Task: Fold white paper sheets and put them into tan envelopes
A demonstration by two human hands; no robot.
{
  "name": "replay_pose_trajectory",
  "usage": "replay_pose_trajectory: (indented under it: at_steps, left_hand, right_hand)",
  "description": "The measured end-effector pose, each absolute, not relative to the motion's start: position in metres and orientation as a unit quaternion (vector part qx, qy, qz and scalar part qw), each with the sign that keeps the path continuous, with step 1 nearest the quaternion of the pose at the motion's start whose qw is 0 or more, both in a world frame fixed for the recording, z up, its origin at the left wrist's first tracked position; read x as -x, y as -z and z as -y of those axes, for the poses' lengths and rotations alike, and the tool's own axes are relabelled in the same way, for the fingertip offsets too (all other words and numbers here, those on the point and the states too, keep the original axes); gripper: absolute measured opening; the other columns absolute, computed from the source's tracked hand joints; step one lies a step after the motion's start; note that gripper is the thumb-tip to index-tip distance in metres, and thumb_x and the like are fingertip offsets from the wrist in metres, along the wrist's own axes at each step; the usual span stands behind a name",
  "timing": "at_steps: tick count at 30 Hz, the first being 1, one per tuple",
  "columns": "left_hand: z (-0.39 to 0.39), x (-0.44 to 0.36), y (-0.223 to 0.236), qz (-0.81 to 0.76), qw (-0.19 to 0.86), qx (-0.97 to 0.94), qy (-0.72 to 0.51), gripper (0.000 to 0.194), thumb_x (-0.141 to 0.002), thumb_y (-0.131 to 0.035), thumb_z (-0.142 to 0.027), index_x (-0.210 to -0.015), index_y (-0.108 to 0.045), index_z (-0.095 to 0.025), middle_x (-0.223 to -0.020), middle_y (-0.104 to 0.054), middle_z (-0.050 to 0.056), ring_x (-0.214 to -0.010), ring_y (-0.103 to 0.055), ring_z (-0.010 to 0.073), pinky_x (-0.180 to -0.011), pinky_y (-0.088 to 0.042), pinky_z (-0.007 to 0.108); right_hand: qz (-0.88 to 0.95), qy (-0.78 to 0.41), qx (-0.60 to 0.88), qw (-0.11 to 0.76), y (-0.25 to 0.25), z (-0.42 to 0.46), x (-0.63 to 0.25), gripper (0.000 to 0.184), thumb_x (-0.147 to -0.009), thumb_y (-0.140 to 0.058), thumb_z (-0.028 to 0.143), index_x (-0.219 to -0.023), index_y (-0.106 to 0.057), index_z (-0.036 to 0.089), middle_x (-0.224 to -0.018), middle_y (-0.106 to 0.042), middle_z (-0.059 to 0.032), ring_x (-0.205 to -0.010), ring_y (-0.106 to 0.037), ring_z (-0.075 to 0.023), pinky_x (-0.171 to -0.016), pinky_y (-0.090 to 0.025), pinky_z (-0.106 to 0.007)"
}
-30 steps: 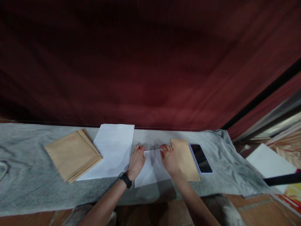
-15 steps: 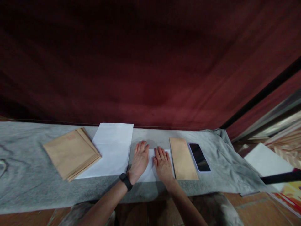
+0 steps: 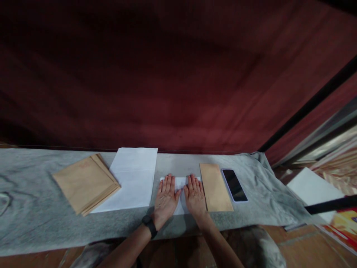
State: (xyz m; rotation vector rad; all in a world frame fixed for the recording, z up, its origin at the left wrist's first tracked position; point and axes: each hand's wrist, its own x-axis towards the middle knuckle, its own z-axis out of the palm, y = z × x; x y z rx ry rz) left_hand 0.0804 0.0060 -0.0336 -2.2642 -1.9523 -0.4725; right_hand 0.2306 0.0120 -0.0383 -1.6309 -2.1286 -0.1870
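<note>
My left hand [image 3: 165, 199] and my right hand [image 3: 195, 196] lie flat side by side, fingers stretched out, pressing on a folded white sheet of paper [image 3: 180, 184] on the grey cloth [image 3: 41, 219]. A black watch is on my left wrist. Just right of my right hand lies a single brown envelope [image 3: 215, 187]. To the left of my left hand lies a stack of white paper [image 3: 131, 178].
A pile of brown envelopes [image 3: 85, 183] sits at the left of the cloth. A black phone [image 3: 234, 185] lies face up right of the single envelope. A dark red curtain hangs behind the table. White sheets [image 3: 314, 190] and a black bar lie at the far right.
The white sheet has been folded shorter. My hands went from pinching its far edge to lying flat on it, and have slid slightly toward me.
</note>
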Motion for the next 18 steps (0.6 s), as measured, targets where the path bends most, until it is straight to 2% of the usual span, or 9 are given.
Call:
replay_pose_trajectory:
  at_steps: [5, 9, 14, 18]
  left_hand:
    - [-0.005, -0.080, 0.032, 0.638, 0.054, 0.752, 0.155, 0.054, -0.097, -0.037, -0.029, -0.149, -0.041, -0.013, -0.158, -0.033, 0.015, -0.149, -0.026, 0.0270, -0.121, -0.021, 0.049]
    - [-0.006, -0.079, 0.032, 0.647, 0.045, 0.743, 0.165, 0.056, -0.098, -0.037, -0.034, -0.148, -0.041, -0.009, -0.158, -0.033, 0.017, -0.148, -0.027, 0.0277, -0.122, -0.019, 0.048]
    - [-0.003, -0.080, 0.036, 0.655, 0.056, 0.734, 0.170, 0.058, -0.098, -0.035, -0.035, -0.147, -0.041, -0.003, -0.157, -0.033, 0.021, -0.148, -0.027, 0.0300, -0.121, -0.022, 0.049]
    - [0.008, -0.087, 0.041, 0.631, 0.060, 0.755, 0.169, 0.056, -0.099, -0.032, -0.031, -0.149, -0.038, -0.009, -0.157, -0.035, 0.015, -0.148, -0.027, 0.0255, -0.120, -0.025, 0.047]
  right_hand:
    - [0.788, 0.055, 0.570, 0.227, 0.040, 0.007, -0.222, 0.051, -0.104, -0.033, 0.037, -0.151, -0.037, 0.018, -0.155, -0.037, -0.0126, -0.145, -0.033, -0.0255, -0.117, -0.028, -0.048]
    - [0.766, 0.065, 0.595, 0.234, 0.040, 0.010, -0.225, 0.054, -0.104, -0.035, 0.041, -0.149, -0.041, 0.013, -0.156, -0.035, -0.0163, -0.145, -0.033, -0.0274, -0.116, -0.031, -0.045]
    - [0.751, 0.075, 0.613, 0.233, 0.040, 0.009, -0.228, 0.057, -0.103, -0.038, 0.043, -0.152, -0.036, 0.013, -0.158, -0.029, -0.0174, -0.145, -0.032, -0.0295, -0.116, -0.031, -0.046]
    - [0.756, 0.068, 0.614, 0.218, 0.038, 0.011, -0.227, 0.056, -0.103, -0.038, 0.037, -0.153, -0.033, 0.014, -0.159, -0.027, -0.0169, -0.146, -0.031, -0.0288, -0.117, -0.030, -0.046]
